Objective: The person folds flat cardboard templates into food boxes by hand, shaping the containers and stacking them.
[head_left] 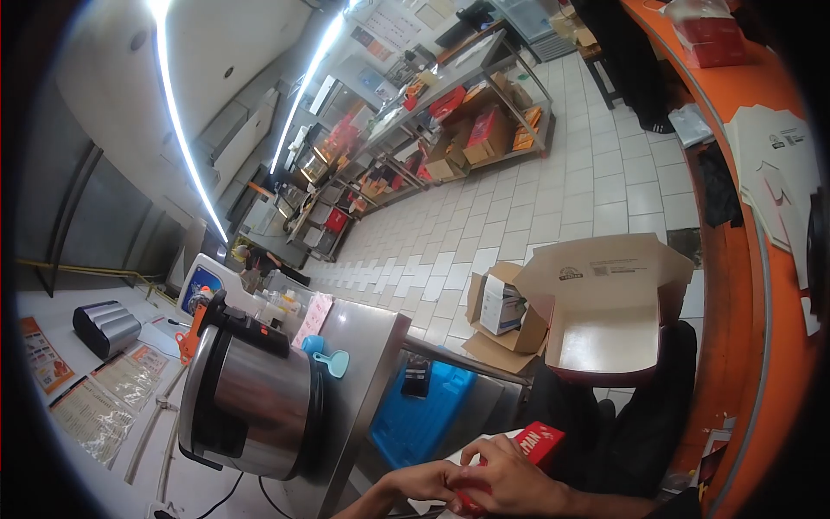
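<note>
A red and white printed cardboard box (543, 439) with the letters "MAN" on it is held low at the bottom of the view. My right hand (510, 474) lies over it with bent fingers. From the left, my left hand (432, 481) meets it, fingers curled at the box's red part; the hands partly cover the box. On my lap, just beyond, stands an open carton (603, 339) with its lid folded back and a pale inside. Nothing can be seen in it.
To the left, a large rice cooker (259, 402) stands on a metal counter near a light-blue scoop (333, 362). Below the counter edge is a blue plastic lid or tray (424, 406). A brown box (504, 316) sits beyond. Flat cartons (774, 160) lie on the orange counter (752, 82).
</note>
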